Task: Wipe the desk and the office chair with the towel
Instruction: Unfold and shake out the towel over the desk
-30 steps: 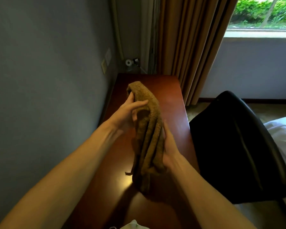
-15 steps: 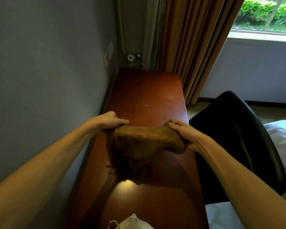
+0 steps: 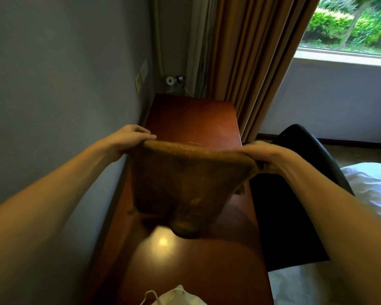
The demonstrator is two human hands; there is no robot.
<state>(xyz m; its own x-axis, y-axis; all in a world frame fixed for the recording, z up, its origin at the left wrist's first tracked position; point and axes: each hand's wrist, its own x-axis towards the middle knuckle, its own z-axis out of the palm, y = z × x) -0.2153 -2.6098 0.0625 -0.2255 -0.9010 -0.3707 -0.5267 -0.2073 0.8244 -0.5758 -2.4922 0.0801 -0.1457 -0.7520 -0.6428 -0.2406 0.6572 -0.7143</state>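
A brown towel [image 3: 185, 183] hangs spread out above the reddish-brown desk [image 3: 191, 119], its lower part sagging toward the glossy top. My left hand [image 3: 128, 139] pinches the towel's upper left corner near the wall. The upper right corner is gripped by my right hand [image 3: 264, 154], over the desk's right edge. A black office chair [image 3: 295, 194] stands right of the desk, partly behind my right arm.
A grey wall runs along the desk's left side. Brown curtains [image 3: 251, 62] hang behind the desk's far end, by a window. A white face mask [image 3: 176, 297] lies at the desk's near edge. White bedding [image 3: 374, 186] sits at the right.
My hands have pulled apart and risen, stretching the bunched towel wide open between them. The view has tilted slightly.
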